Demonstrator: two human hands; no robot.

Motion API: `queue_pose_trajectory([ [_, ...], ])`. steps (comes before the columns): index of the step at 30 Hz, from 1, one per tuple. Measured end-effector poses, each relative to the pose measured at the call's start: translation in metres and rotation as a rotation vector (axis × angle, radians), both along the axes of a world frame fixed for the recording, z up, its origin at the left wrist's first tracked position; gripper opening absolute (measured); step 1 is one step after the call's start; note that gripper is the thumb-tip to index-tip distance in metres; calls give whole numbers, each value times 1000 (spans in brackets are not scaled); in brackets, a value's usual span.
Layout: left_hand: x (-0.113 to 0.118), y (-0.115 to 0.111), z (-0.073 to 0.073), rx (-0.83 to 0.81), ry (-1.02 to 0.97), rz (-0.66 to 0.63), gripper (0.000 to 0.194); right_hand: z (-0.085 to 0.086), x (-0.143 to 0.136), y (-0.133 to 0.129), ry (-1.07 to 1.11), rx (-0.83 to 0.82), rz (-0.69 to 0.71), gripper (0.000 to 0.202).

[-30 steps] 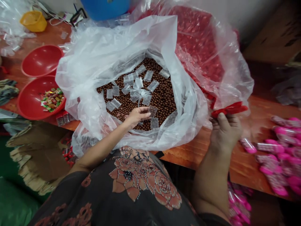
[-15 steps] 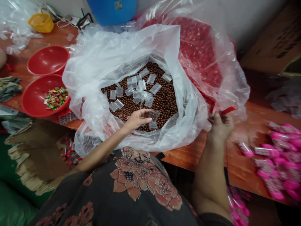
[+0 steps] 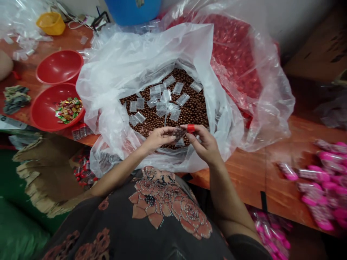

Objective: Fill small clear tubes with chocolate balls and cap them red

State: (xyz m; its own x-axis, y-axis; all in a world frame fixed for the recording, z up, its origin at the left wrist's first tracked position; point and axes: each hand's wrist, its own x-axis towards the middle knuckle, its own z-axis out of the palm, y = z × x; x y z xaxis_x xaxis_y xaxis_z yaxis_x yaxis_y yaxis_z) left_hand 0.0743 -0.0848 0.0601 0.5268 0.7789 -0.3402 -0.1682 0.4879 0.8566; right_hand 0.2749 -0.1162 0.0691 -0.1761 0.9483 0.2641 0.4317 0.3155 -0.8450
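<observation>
A large clear plastic bag point(image 3: 114, 72) lies open on the wooden table point(image 3: 252, 173), full of small brown balls point(image 3: 189, 112). Several little clear pouches point(image 3: 162, 101) lie on top of the balls. My left hand point(image 3: 157, 139) pinches one small clear pouch point(image 3: 179, 133) at the near edge of the bag's mouth. My right hand point(image 3: 203, 142) meets it from the right and holds a small red piece point(image 3: 191, 128) between thumb and finger, right at the pouch.
A second clear bag of red pieces point(image 3: 235, 54) stands behind on the right. Two red bowls point(image 3: 58, 66) sit at left, the nearer one holding wrapped sweets point(image 3: 68, 108). Pink packets point(image 3: 325, 180) lie at right. A yellow cup point(image 3: 51, 22) and a blue tub point(image 3: 132, 9) stand at the back.
My right hand left the edge of the red bag and moved left to my left hand, carrying a small red piece. My left hand stayed on the clear pouch.
</observation>
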Motion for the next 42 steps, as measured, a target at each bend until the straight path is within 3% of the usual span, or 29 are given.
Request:
queue_pose_trajectory([
  [6, -12, -5, 1, -25, -36, 9, 37, -4, -7, 8, -99, 108, 117, 20],
  [10, -15, -8, 0, 9, 6, -15, 32, -5, -7, 9, -82, 13, 203, 18],
  [17, -18, -12, -12, 24, 32, 20, 29, -19, -2, 5, 41, -146, 123, 19],
  [24, -22, -10, -11, 40, 26, 82, 32, -19, -3, -3, -50, -37, 90, 13],
  [31, -22, -12, -11, 203, 159, 78, 33, -17, -3, -1, -163, 37, 136, 31],
  [35, -22, -14, -11, 181, 119, 42, 33, -21, -7, 1, -162, 85, 117, 20],
  [38, -22, -14, -13, 157, 93, 23, 34, -22, -8, 1, -160, 47, 152, 14],
  [42, -23, -13, -19, 125, 63, 20, 37, -19, -2, 3, -130, -67, 147, 21],
])
